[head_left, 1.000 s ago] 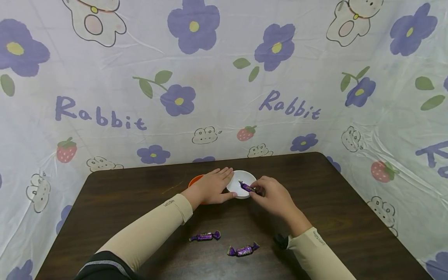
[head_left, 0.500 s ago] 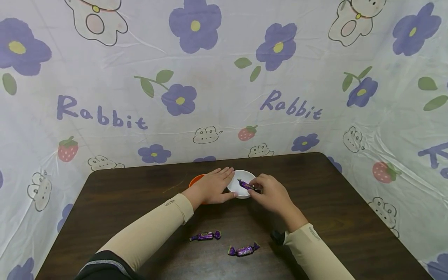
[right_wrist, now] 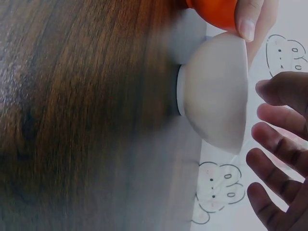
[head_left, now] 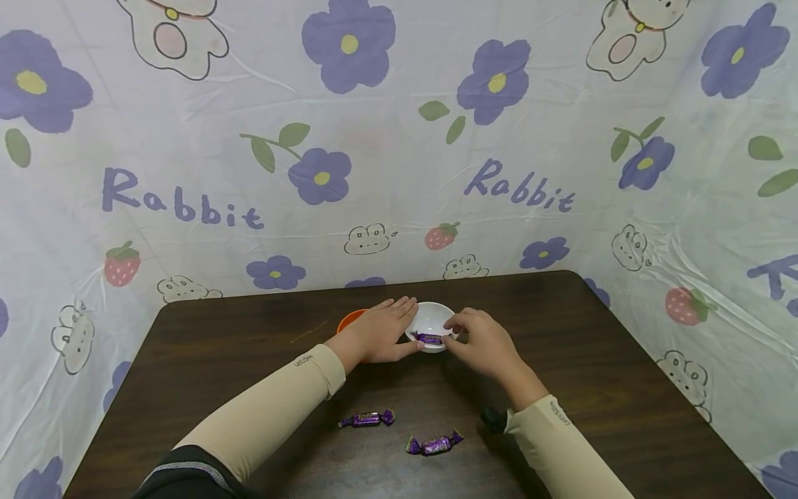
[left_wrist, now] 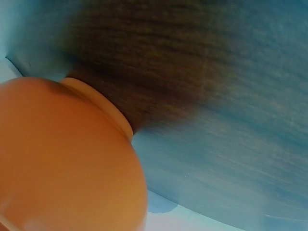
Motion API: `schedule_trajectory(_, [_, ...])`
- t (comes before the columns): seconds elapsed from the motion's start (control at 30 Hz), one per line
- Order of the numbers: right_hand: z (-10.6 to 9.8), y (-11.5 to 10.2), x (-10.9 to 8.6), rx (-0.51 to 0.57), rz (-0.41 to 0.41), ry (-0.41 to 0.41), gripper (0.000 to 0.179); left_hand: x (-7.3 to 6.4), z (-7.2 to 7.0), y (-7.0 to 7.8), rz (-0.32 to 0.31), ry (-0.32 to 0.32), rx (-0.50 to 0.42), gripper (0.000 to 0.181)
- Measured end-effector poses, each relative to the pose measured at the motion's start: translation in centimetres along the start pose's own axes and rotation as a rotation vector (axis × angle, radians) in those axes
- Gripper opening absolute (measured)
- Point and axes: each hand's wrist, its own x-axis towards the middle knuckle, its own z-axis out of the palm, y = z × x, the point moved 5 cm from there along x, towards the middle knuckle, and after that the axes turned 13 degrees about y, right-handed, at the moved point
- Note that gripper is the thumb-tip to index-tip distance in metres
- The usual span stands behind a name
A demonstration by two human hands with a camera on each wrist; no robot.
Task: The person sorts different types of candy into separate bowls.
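Observation:
A wrapped candy (head_left: pixel 429 338) in shiny purple foil lies inside the white bowl (head_left: pixel 431 313). My right hand (head_left: pixel 486 341) hovers at the bowl's right rim, thumb and fingers spread and nothing between them. In the right wrist view those fingertips (right_wrist: pixel 262 137) stand just above the rim. My left hand (head_left: pixel 382 334) lies flat, fingers straight, over the orange bowl (head_left: pixel 351 319) and against the white bowl's left side. Its thumb (right_wrist: pixel 246 29) touches the white rim in the right wrist view. The left hand covers most of the orange bowl.
Two more purple wrapped candies, a left one (head_left: pixel 366 419) and a right one (head_left: pixel 435 444), lie on the dark wooden table (head_left: pixel 249 374) nearer me. Behind the table hangs a printed cloth (head_left: pixel 386 194). A small black object (head_left: pixel 494 419) sits by the right sleeve.
The candy that my right fingers pinched over the white bowl has been let go and lies in it. The right fingers have parted. My left hand has stayed put.

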Motion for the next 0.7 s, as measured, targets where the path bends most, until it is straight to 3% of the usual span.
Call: schedule_trajectory(0.7, [-2.0, -1.2, -2.5, 0.016, -0.059, -0.040, 0.019, 0.3, 0.6, -0.2, -0.009, -0.008, 0.013, 0.091])
